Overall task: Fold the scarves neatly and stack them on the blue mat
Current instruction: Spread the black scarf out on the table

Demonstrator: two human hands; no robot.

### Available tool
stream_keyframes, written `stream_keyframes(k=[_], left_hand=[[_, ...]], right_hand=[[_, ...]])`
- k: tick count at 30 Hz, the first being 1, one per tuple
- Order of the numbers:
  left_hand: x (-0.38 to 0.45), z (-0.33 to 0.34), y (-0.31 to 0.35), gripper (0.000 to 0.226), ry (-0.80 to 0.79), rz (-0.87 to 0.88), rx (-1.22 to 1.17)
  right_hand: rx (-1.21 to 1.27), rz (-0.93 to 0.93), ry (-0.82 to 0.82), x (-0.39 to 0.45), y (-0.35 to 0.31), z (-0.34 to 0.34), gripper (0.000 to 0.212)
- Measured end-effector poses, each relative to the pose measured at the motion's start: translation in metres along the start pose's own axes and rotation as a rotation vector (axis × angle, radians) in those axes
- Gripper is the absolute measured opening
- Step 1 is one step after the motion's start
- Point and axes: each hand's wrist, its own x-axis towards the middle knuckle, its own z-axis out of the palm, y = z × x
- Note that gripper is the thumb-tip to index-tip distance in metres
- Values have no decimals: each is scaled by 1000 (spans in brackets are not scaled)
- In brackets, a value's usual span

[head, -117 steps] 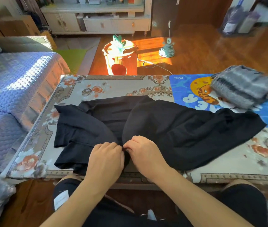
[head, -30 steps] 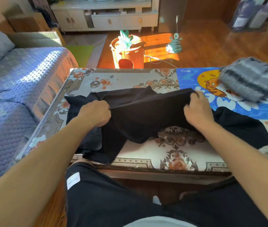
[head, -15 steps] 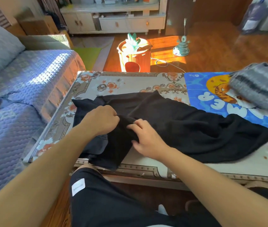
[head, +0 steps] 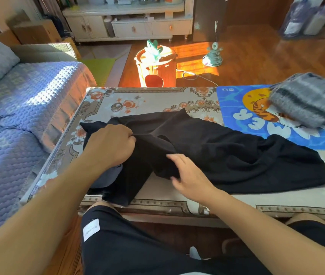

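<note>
Black scarf (head: 227, 155) lies rumpled across the worktop (head: 157, 100), its right end by the near edge of the blue mat (head: 235, 104). Left hand (head: 110, 144) w/ fingers curled, gripping a fold of the scarf toward the worktop's left edge, same as 0.5 s ago. Right hand (head: 191, 175), fingers curled on the cloth edge near the front edge, has slid slightly right & nearer. Grey striped scarf (head: 304, 100), folded, on the mat at the far right corner, unmoved.

Matt black cloth scarf (head: 227, 155), fuzzy grey knit scarf (head: 304, 102), glossy printed blue mat (head: 235, 104), polished wood floor (head: 256, 62)
</note>
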Motion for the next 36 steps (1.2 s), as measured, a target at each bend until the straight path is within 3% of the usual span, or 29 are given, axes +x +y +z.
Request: stream_keyframes(k=[3, 6, 8, 12, 14, 16, 19, 21, 23, 28, 32, 36], left_hand=[[2, -9, 6, 42, 23, 4, -10], [12, -22, 3, 34, 104, -60, 35], [22, -30, -10, 26, 140, -137, 83], [30, -36, -30, 28, 149, -231, 18], [30, -37, -26, 32, 155, -224, -27], [29, -37, -19, 32, 145, -198, -33], [26, -39, -10, 29, 135, -125, 12], [24, -44, -7, 35, 145, -108, -9], [25, -50, -6, 39, 181, -103, -47], [32, -63, -6, 36, 254, -112, -122], [40, -63, -6, 34, 224, -121, -169], [50, -69, -13, 33, 172, -193, -217]], right_hand=[[139, 21, 12, 29, -38, 2, 64], [211, 100, -126, 39, -53, -2, 38], [95, 77, -226, 26, -37, -8, 27], [-207, 187, -401, -8, 18, -25, 48], [-221, 189, -240, -8, 20, -26, 46], [-86, 64, -42, 4, -6, -23, 47], [29, -113, -28, 33, -62, -12, 65], [61, -82, -58, 54, -89, -4, 77], [45, 2, 28, 71, -98, -1, 77], [-75, 114, 351, 85, -98, -8, 51], [177, 124, 326, 80, -90, -24, 21], [204, 90, 306, 65, -77, -34, 14]])
